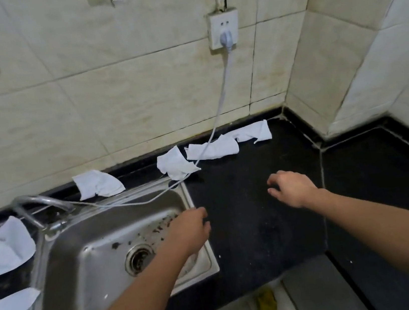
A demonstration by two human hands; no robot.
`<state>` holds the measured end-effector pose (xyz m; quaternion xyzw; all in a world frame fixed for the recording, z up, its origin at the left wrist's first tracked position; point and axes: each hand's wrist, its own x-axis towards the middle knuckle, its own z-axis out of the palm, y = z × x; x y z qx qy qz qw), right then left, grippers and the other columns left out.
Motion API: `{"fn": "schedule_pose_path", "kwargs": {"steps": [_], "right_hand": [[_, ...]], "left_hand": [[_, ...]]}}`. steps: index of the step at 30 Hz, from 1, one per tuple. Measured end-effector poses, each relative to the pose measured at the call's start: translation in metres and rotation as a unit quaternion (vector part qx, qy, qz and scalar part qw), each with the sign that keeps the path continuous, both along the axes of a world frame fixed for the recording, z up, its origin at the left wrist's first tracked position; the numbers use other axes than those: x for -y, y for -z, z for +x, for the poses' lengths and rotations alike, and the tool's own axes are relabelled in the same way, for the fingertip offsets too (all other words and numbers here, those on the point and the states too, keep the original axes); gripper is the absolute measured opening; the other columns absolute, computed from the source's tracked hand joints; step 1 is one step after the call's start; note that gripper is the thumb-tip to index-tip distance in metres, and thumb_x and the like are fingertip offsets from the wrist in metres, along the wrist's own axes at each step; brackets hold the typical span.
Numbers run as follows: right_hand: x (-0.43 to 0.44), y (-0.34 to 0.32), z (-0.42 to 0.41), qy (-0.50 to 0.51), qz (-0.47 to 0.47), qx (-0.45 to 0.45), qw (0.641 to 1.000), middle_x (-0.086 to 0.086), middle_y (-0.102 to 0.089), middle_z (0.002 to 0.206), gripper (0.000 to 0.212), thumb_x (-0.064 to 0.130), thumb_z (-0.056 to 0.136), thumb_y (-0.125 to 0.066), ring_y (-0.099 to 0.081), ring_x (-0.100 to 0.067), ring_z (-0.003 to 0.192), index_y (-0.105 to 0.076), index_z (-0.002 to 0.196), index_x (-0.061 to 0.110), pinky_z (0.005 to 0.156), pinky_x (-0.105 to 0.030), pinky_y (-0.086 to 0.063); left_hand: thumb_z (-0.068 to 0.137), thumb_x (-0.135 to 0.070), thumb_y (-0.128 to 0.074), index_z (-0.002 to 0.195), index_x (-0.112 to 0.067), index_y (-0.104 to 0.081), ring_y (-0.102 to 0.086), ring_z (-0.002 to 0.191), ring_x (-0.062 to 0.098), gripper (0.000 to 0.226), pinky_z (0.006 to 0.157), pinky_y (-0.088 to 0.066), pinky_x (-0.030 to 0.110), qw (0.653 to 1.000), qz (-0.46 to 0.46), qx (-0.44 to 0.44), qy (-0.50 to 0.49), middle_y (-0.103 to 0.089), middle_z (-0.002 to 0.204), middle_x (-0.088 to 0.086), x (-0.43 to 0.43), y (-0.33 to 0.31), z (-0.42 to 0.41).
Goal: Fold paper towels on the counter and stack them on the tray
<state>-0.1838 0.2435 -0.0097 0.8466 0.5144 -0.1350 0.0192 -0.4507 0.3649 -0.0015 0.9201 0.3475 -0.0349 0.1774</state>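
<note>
Four white, crumpled paper towels (211, 148) sit strung out along the back edge of the black speckled stone counter (255, 226), tight against the cream tiled wall (112, 102). The row runs left to right, and each sheet's long axis roughly follows the wall. The leftmost one (98, 184) lies behind the stainless steel sink (82, 264), and the rightmost (254, 132) is near the wall corner. Two more rumpled sheets (3, 247) lie left of the sink, at the picture's edge. A thin white power cord (220, 105) drops from the white wall socket (224, 30), crosses over the two middle towels and trails along the sink's back rim toward the curved metal tap (39, 204). Now the hands: the left hand (192, 227) hovers over the sink's right rim, fingers loosely curled, gripping nothing. The right hand (292, 189) hangs above the counter, fingers drooping, empty too. A broad dark stretch of counter lies between the hands and the towel row. To the right, the counter ends at the tiled corner.
</note>
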Motion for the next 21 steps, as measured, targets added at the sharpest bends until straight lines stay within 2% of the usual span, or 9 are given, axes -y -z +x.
{"fn": "schedule_pose_path", "kwargs": {"steps": [6, 9, 15, 18, 21], "right_hand": [[-0.104, 0.036, 0.07, -0.017, -0.012, -0.036, 0.999, -0.006, -0.054, 0.123, 0.038, 0.038, 0.093, -0.051, -0.058, -0.027, 0.107, -0.052, 0.127, 0.021, 0.087, -0.041, -0.05], [-0.162, 0.055, 0.091, -0.033, 0.003, -0.05, 0.998, -0.009, -0.047, 0.132, 0.049, 0.033, 0.092, -0.055, -0.052, -0.029, 0.116, -0.042, 0.136, 0.019, 0.091, -0.043, -0.048], [-0.254, 0.102, 0.092, -0.084, 0.049, -0.094, 0.991, -0.01, -0.029, 0.151, 0.065, 0.024, 0.089, -0.058, -0.037, -0.032, 0.131, -0.028, 0.146, 0.017, 0.099, -0.046, -0.042], [-0.27, 0.13, 0.086, -0.084, -0.003, -0.11, 0.99, -0.013, -0.042, 0.14, 0.06, 0.021, 0.091, -0.053, -0.046, -0.032, 0.122, -0.029, 0.146, 0.02, 0.095, -0.045, -0.045], [-0.266, 0.148, 0.086, -0.087, -0.029, -0.119, 0.989, -0.016, -0.054, 0.124, 0.044, 0.016, 0.094, -0.047, -0.056, -0.032, 0.106, -0.04, 0.138, 0.016, 0.085, -0.04, -0.049]], "left_hand": [[0.092, -0.03, -0.048, 0.11, -0.017, -0.058, -0.059, 0.099, 0.025, 0.024, 0.08, -0.049, 0.035, 0.998, -0.014, -0.033, -0.054, -0.062, 0.106, 0.004, -0.048, 0.023, 0.051], [0.092, -0.032, -0.047, 0.11, -0.02, -0.058, -0.059, 0.098, 0.022, 0.024, 0.078, -0.047, 0.033, 0.995, -0.014, -0.056, -0.08, -0.063, 0.106, 0.001, -0.063, 0.037, 0.064], [0.094, -0.037, -0.045, 0.116, -0.023, -0.056, -0.059, 0.101, 0.021, 0.029, 0.083, -0.049, 0.035, 0.987, -0.058, -0.072, -0.134, -0.061, 0.112, 0.0, -0.072, 0.061, 0.061], [0.094, -0.037, -0.045, 0.119, -0.024, -0.055, -0.059, 0.101, 0.021, 0.03, 0.083, -0.049, 0.035, 0.98, -0.077, -0.091, -0.157, -0.06, 0.113, -0.001, -0.073, 0.068, 0.052], [0.094, -0.035, -0.045, 0.12, -0.024, -0.054, -0.058, 0.102, 0.019, 0.03, 0.083, -0.048, 0.034, 0.979, -0.079, -0.094, -0.165, -0.059, 0.115, -0.002, -0.076, 0.073, 0.042]]}}
